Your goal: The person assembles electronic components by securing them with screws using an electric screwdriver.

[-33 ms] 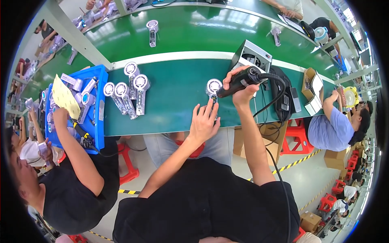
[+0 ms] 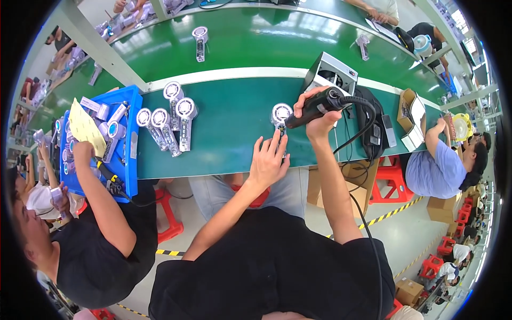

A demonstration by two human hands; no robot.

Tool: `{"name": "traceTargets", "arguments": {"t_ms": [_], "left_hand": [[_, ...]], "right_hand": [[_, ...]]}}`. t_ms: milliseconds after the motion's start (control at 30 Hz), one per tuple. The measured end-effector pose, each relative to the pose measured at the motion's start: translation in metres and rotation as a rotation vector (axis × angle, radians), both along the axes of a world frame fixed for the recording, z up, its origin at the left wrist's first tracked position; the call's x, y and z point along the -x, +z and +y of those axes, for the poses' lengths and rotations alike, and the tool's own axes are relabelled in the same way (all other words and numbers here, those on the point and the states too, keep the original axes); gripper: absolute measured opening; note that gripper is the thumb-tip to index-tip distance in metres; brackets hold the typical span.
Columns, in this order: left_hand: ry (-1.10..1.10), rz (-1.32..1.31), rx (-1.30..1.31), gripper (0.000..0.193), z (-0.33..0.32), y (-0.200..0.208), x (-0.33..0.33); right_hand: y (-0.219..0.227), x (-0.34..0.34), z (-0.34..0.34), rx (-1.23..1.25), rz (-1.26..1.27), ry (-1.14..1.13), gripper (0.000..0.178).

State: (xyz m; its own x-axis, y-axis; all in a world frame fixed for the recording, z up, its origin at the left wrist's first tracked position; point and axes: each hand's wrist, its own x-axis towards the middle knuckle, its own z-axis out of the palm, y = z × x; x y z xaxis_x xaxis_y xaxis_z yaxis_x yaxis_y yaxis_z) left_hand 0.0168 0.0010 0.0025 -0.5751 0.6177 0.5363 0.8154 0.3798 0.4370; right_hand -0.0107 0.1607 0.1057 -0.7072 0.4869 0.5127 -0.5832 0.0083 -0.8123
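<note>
A small white handheld fan (image 2: 281, 114) lies on the green bench in front of me, its handle pointing toward me with inner parts exposed. My left hand (image 2: 268, 163) holds that handle down, fingers along it and thumb at its right side. In my right hand (image 2: 319, 114) is a black corded electric screwdriver (image 2: 314, 108), tilted so its front end meets the upper part of the handle, beside the fan head. The exact contact of its tip is hidden. Several similar fans (image 2: 185, 109) lie in a group to the left.
A blue bin (image 2: 133, 144) of parts stands at the left, with a co-worker's hand (image 2: 82, 151) over it. A grey metal box (image 2: 346, 72), a black case (image 2: 372, 130) and an opened carton (image 2: 408, 106) sit at the right. The green conveyor (image 2: 250, 45) carries more fans.
</note>
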Motion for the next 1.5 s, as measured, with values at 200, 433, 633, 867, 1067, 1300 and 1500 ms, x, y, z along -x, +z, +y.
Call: {"name": "traceTargets", "arguments": {"t_ms": [200,433,633,867,1067,1300,1500], "left_hand": [[-0.002,0.002,0.020,0.063,-0.005,0.000,0.000],[-0.020,0.002,-0.001,0.065,-0.004,0.002,-0.002],[-0.024,-0.001,0.004,0.066,-0.004,0.003,-0.001],[-0.024,0.000,-0.007,0.065,-0.005,0.004,0.000],[-0.022,-0.005,0.036,0.068,-0.005,0.002,-0.001],[-0.018,0.009,0.015,0.069,-0.006,0.005,-0.001],[-0.016,-0.009,0.021,0.068,-0.006,0.004,-0.001]], "right_hand": [[0.044,-0.009,0.032,-0.039,0.067,-0.118,0.092],[0.063,-0.006,0.082,-0.168,0.020,-0.250,0.085],[0.054,0.001,0.092,-0.143,-0.044,-0.217,0.083],[0.056,0.006,0.099,0.036,-0.115,-0.206,0.084],[0.030,0.000,0.065,0.203,-0.093,0.058,0.086],[0.022,0.009,0.000,0.019,-0.002,0.123,0.093],[0.023,0.015,-0.014,-0.139,-0.039,0.055,0.091]]}}
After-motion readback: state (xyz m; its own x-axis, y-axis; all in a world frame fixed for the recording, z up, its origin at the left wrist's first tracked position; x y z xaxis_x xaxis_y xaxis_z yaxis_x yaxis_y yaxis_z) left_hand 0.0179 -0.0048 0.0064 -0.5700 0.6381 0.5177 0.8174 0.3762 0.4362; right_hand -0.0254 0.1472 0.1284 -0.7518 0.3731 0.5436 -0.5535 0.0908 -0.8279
